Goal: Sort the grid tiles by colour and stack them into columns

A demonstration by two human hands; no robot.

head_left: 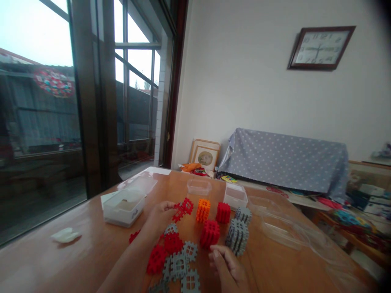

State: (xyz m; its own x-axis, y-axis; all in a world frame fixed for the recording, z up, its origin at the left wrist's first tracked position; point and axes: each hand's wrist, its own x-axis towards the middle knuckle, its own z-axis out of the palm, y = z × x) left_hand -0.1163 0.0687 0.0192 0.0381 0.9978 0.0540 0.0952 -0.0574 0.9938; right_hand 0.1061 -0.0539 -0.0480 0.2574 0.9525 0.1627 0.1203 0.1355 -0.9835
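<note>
My left hand [167, 206] reaches across the table with its fingertips closed at the edge of some red lattice building blocks [178, 212]. Nearer to me, my right hand [228, 266] is curled, thumb against the fingers; whatever it may hold is hidden. Just beyond its fingertips stands a stack of red blocks [209, 234]. A grey stack [237, 237] is to the right of that, with an orange stack [203, 211] and a smaller red stack [223, 213] farther back. Loose grey blocks [179, 265] and red ones [157, 259] lie between my arms.
A white plastic box [124, 207] stands left of my left hand, near a crumpled white piece [65, 235]. Behind the stacks are a clear tray [199, 187] and another white box [236, 196]. Clear plastic containers [281, 232] lie along the right side of the wooden table [100, 248].
</note>
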